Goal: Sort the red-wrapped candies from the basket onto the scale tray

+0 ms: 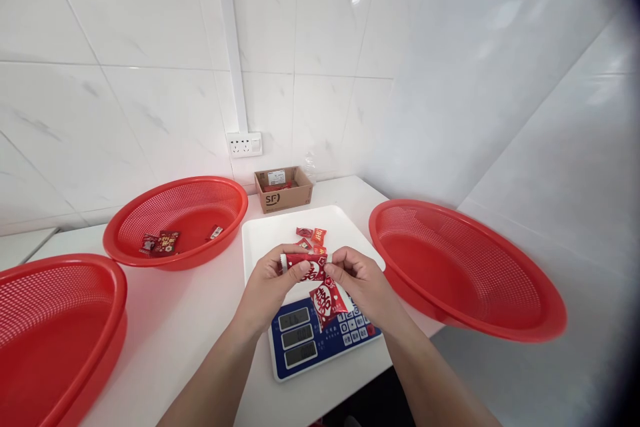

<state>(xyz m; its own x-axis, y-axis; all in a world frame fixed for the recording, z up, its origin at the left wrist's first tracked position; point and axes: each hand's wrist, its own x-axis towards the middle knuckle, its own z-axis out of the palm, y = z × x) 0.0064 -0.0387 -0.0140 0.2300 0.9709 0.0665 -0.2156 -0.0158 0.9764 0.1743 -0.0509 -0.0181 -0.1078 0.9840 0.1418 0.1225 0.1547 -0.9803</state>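
Observation:
Both my hands meet over a white weighing scale (260,240). My left hand (273,287) and my right hand (357,277) are both closed on a small red packet (306,268) with white print, each pinching one end. A second red packet (327,303) hangs just below it, between my hands, over the scale's blue display panel (305,340). Several small red sweets (311,237) lie on the scale's white platter beyond my fingers.
A red mesh basket (175,220) at the back left holds a few red packets. Another red basket (45,333) sits at the near left and a third (465,267) at the right. A small open cardboard box (283,190) stands against the tiled wall, under a socket (245,144).

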